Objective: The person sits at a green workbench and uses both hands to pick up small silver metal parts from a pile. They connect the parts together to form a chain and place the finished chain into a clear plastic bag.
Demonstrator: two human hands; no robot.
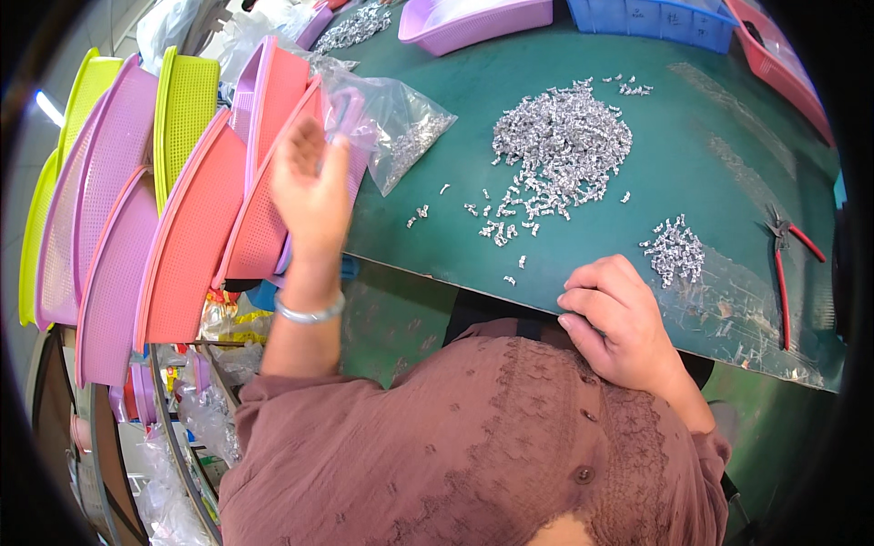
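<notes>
Holding small silvery pieces (418,138), a clear bag (386,102) lay on the green table (437,238) near the left hand (312,187), whose thumb (slightly blurred) stood apart from its loosely curled fingers. The right hand (612,314) rested, fingers bent, at the table's edge; whether it pinched anything, I couldn't tell. Loose metal parts (566,136) lay heaped mid-table; beyond them, a lilac basket (482,35) contained clear plastic (478,8).

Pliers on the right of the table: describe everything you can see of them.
The pliers have a bare, greyish metal head and two slim red handles that look plastic-coated. They lie on the green tabletop near its right end, head pointing away from the person, handles spread wide: one runs toward the near edge, the other slants off to the right. Only the tabletop seems to touch them; the small silvery heap lies apart, to their left.
</notes>
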